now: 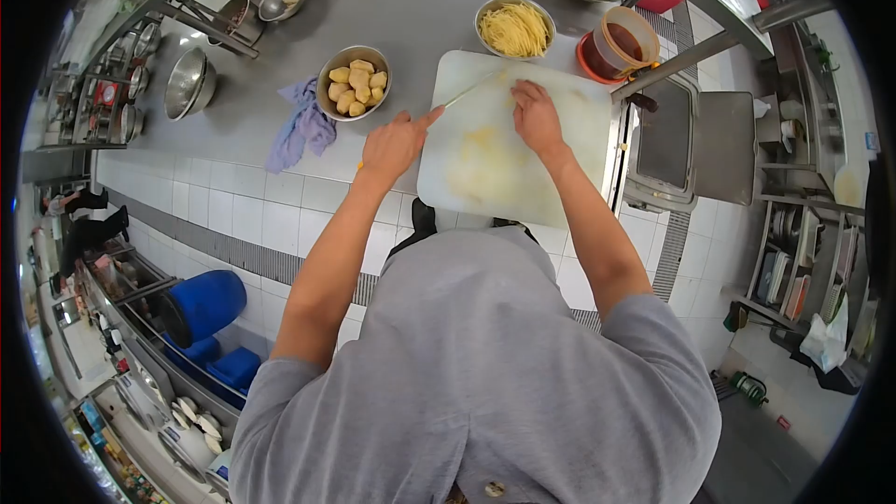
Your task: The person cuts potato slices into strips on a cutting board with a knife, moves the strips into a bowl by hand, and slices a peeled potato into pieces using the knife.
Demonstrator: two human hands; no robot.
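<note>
My left hand point(393, 146) grips a knife point(471, 88) by its handle, the index finger stretched along the top. Its thin blade reaches over the left side of a white cutting board point(523, 173) with yellowish stains. On the board's upper part rests my right hand point(536, 119), fingers bent forward and thumb apart, with nothing visible in it. A metal bowl of yellow shreds point(513, 30) stands just beyond the board. Left of the board is a metal bowl of peeled potatoes point(357, 84), beside a crumpled purple cloth point(306, 126).
A plastic tub of dark red liquid point(621, 42) stands by the board's upper right corner, near a metal shelf post point(681, 61). More metal bowls point(189, 82) sit on the steel counter point(247, 117). Behind on the left are a blue barrel point(205, 303) and a person in dark clothes point(86, 233).
</note>
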